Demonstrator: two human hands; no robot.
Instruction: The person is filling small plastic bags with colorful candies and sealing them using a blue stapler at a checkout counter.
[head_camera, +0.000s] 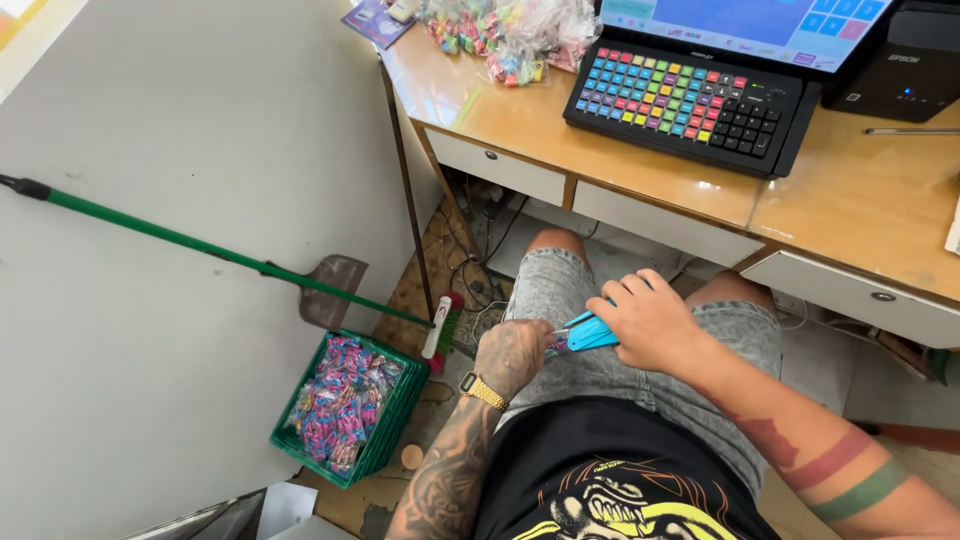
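The person sits at a wooden tabletop (600, 165), hands over the lap. The right hand (650, 322) closes around a blue cutter (590, 332); the left hand (512, 352) is curled, pinching something small and colourful at its tip. This looks like mid-cut work. Next comes a careful squeeze, fingers kept off the blade. A green crate (385, 450) of wrapped sweets sits on the floor.

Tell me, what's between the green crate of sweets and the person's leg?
In the head view, between the green crate and the leg lie the broom head and worn floor.
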